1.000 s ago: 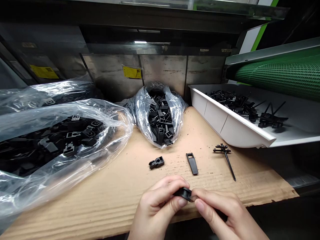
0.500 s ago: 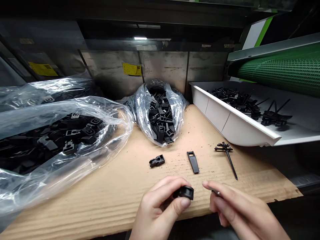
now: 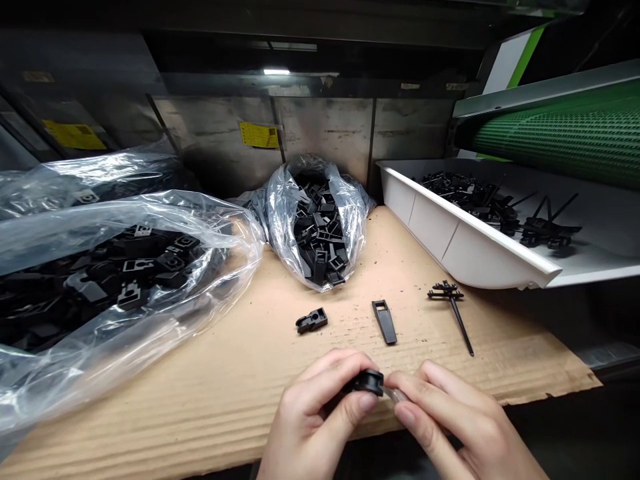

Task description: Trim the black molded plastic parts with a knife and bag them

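Note:
Low over the front edge of the cardboard, my left hand (image 3: 323, 410) pinches a small black plastic part (image 3: 371, 382) with a rounded, grooved end. My right hand (image 3: 457, 417) is closed on a thin greyish, shiny strip (image 3: 396, 395), its tip against or right beside the black part's right end; its kind is not clear. Beyond my hands lie a black clip base (image 3: 311, 321), a flat black lever with a square hole (image 3: 384, 323), and a black sprue with tiny parts on a long stem (image 3: 454, 307).
An open clear bag of black levers (image 3: 280, 230) stands at the back middle. On the left lies a larger clear bag of black parts (image 3: 235, 267). The white tray (image 3: 425, 217) at right holds black sprues, beneath a green ribbed belt (image 3: 560, 137). Cardboard (image 3: 200, 400) covers the table.
My right hand has moved left, bringing the thin strip up to the black part. My left hand keeps its pinch. The view has shifted slightly.

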{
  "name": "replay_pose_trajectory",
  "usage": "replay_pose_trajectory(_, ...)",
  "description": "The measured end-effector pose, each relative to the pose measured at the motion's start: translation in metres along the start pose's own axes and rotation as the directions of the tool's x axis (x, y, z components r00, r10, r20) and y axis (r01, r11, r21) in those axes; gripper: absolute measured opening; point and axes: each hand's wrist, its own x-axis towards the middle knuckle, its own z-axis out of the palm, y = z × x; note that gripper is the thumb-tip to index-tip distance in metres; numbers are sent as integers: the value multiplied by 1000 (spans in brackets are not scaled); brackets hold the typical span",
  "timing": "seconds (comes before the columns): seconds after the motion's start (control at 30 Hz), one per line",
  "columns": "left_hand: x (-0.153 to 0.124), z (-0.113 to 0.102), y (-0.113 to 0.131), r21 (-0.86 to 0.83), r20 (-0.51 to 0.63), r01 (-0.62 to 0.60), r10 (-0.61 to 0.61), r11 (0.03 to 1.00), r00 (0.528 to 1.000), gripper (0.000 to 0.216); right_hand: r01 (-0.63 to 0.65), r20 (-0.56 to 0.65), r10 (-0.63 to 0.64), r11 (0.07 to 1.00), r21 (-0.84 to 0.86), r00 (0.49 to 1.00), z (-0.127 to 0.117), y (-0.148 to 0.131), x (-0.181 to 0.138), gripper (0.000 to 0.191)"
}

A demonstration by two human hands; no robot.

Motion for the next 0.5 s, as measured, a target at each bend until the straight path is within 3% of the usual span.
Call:
replay_pose_trajectory(0.2,0,-2,1,-20,23,29,-29,999,999,14,-60,34,59,998,35,998,3,2,-3,17)
replay_pose_trajectory(0.5,1,0,2,-134,87,181,-170,974,982,8,47,-229,-60,997,-62,971,16,4,-8,15)
